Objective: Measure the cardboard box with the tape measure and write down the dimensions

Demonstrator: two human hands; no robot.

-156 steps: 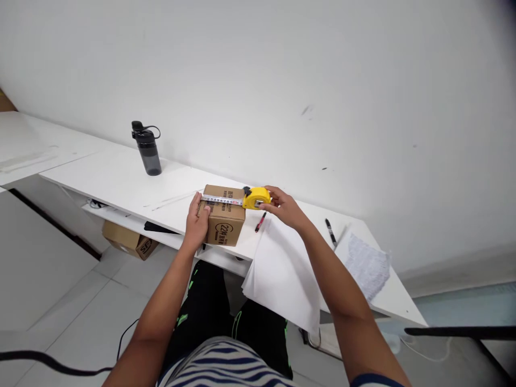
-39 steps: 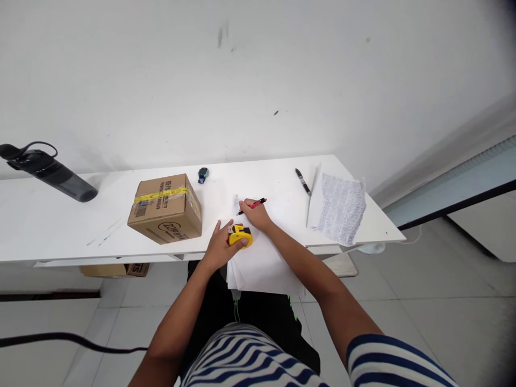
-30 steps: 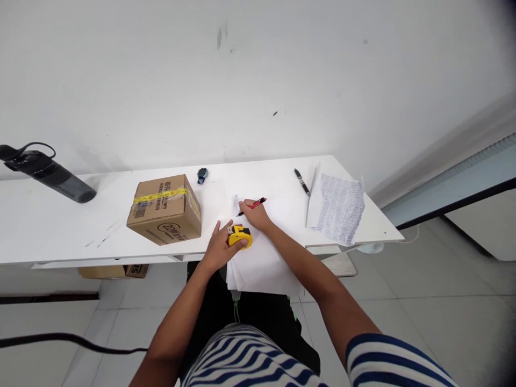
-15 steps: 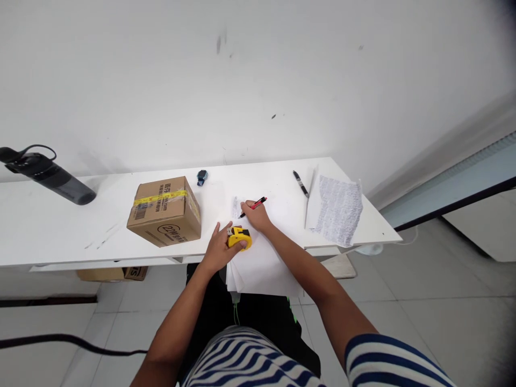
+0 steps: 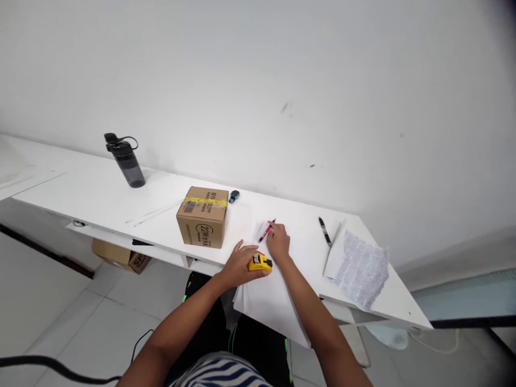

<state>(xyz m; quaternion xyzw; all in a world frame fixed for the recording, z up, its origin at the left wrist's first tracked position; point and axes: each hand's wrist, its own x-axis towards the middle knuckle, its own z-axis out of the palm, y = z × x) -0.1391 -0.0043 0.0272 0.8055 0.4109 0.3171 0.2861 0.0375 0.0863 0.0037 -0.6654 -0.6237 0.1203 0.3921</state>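
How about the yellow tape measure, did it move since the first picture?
Yes. From the top of the taped cardboard box, the yellow tape measure went toward the front edge of the white desk, into the left hand.

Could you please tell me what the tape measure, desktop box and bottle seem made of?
Tape measure: probably hard plastic, given its smooth yellow case.
Desktop box: matte brown cardboard, judging by its printed faces and crisp edges.
Bottle: likely plastic, its smoky body see-through; glass is possible.
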